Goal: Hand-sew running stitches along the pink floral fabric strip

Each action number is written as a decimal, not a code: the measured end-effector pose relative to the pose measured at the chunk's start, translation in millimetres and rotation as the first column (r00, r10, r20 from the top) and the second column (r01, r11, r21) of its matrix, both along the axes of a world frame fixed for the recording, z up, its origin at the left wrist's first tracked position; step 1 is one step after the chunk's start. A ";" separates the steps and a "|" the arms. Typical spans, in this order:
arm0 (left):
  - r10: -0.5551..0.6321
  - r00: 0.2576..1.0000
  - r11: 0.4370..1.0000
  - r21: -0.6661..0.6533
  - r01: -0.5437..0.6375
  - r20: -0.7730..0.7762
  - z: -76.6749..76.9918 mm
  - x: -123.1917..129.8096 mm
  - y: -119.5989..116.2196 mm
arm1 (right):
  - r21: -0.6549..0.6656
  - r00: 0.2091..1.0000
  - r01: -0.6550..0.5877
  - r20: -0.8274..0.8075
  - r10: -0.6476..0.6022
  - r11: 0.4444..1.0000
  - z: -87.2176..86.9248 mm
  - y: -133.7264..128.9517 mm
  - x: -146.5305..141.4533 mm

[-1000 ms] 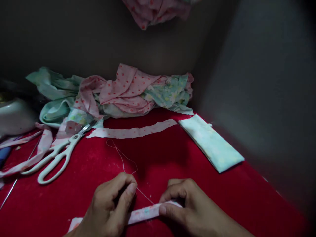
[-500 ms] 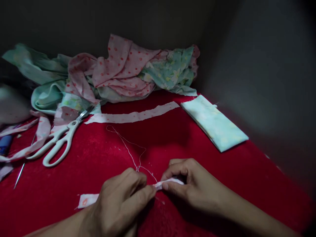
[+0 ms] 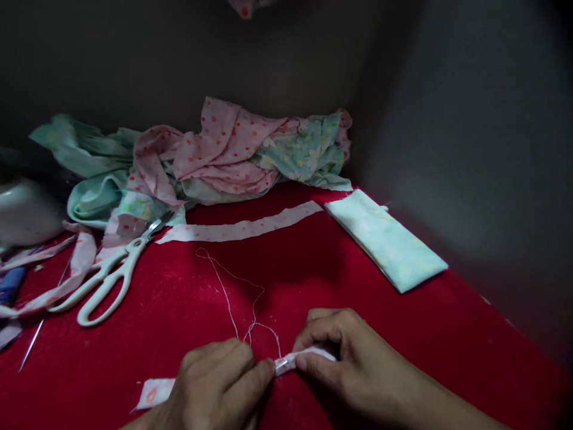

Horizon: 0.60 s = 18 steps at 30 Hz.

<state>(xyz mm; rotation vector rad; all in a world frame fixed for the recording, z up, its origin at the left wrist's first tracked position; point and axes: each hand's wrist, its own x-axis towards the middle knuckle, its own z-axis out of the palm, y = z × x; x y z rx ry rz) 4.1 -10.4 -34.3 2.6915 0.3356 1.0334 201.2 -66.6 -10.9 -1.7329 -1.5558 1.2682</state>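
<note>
A narrow pink-and-white fabric strip (image 3: 155, 393) runs between my two hands near the bottom of the view. My left hand (image 3: 219, 382) is closed on it, thumb pressed to the fingers. My right hand (image 3: 335, 352) pinches the strip's other part between thumb and forefinger. A small shiny sliver, perhaps a needle, shows on the strip between the fingertips. White thread (image 3: 256, 307) rises from the strip and loops over the red cloth (image 3: 394, 334). The strip's middle is hidden under my left hand.
White-handled scissors (image 3: 111, 278) lie left, beside a metal rod (image 3: 32, 343) and a blue object (image 3: 12, 283). A long pink strip (image 3: 250, 228) lies ahead. Folded mint fabric (image 3: 389, 239) is at right; crumpled pink and green fabric (image 3: 233, 149) lies behind.
The view has tilted up, so things sit lower in the frame. A shiny sliver now shows between my fingertips, and the thread loops have shifted near my left hand.
</note>
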 end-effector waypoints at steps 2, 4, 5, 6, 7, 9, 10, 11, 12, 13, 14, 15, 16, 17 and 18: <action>-0.011 1.000 1.000 0.007 0.011 -0.009 -1.8 -0.4 0.7 | 0.004 1.000 0.012 -0.018 -0.012 1.000 -0.5 0.1 0.2; -0.012 1.000 1.000 0.001 0.012 -0.020 -2.6 -0.8 0.3 | 0.004 1.000 0.021 -0.023 -0.021 1.000 0.0 0.2 0.3; -0.008 1.000 1.000 -0.007 0.008 -0.017 -2.7 -1.0 -0.2 | 0.002 0.999 0.023 -0.022 -0.023 1.000 0.5 0.2 0.3; -0.004 1.000 1.000 -0.019 0.003 -0.017 -2.8 -1.1 -0.9 | -0.002 0.999 0.025 -0.021 -0.025 1.000 1.1 0.1 0.3; 0.005 1.000 0.999 -0.035 -0.006 -0.026 -2.9 -1.2 -1.5 | -0.008 0.999 0.023 -0.022 -0.023 1.000 1.5 0.0 0.3; 0.002 1.000 0.999 -0.032 -0.003 -0.031 -3.4 -1.2 -2.1 | -0.013 1.000 0.019 -0.017 -0.019 1.000 1.6 -0.3 0.4; 0.003 0.999 1.000 -0.018 -0.004 -0.032 -3.7 -0.9 -1.9 | -0.011 1.000 0.023 -0.009 -0.023 1.000 1.1 -0.5 0.6; 0.004 0.999 1.000 -0.002 -0.004 -0.035 -3.9 -0.5 -1.3 | -0.007 1.000 0.024 -0.002 -0.024 1.000 0.2 -0.8 0.8; 0.006 1.000 1.000 0.017 -0.006 -0.031 -4.0 0.1 -0.5 | 0.003 1.000 0.026 0.007 -0.026 1.000 -1.0 -1.1 1.0; 0.009 0.999 0.999 0.031 -0.009 -0.030 -3.8 0.7 0.5 | 0.015 1.000 0.024 0.015 -0.025 1.000 -2.3 -1.6 1.3; 0.016 0.999 0.999 0.038 -0.014 -0.040 -3.5 1.3 1.4 | 0.024 1.000 0.023 0.019 -0.024 0.999 -3.5 -2.0 1.5; 0.021 0.998 0.999 0.042 -0.019 -0.057 -3.2 1.7 2.3 | 0.028 1.000 0.020 0.020 -0.021 0.999 -4.4 -2.5 1.7; 0.022 0.997 0.999 0.046 -0.019 -0.073 -2.8 1.9 2.9 | 0.025 1.000 0.016 0.022 -0.016 1.000 -5.0 -3.0 1.8; 0.023 0.996 0.999 0.046 -0.019 -0.088 -2.6 1.9 3.3 | 0.019 1.000 0.015 0.024 -0.015 1.000 -5.2 -3.3 1.8; 0.019 0.994 0.999 0.040 -0.015 -0.103 -2.5 1.6 3.4 | 0.017 0.999 0.022 0.026 -0.022 1.000 -4.9 -3.5 1.7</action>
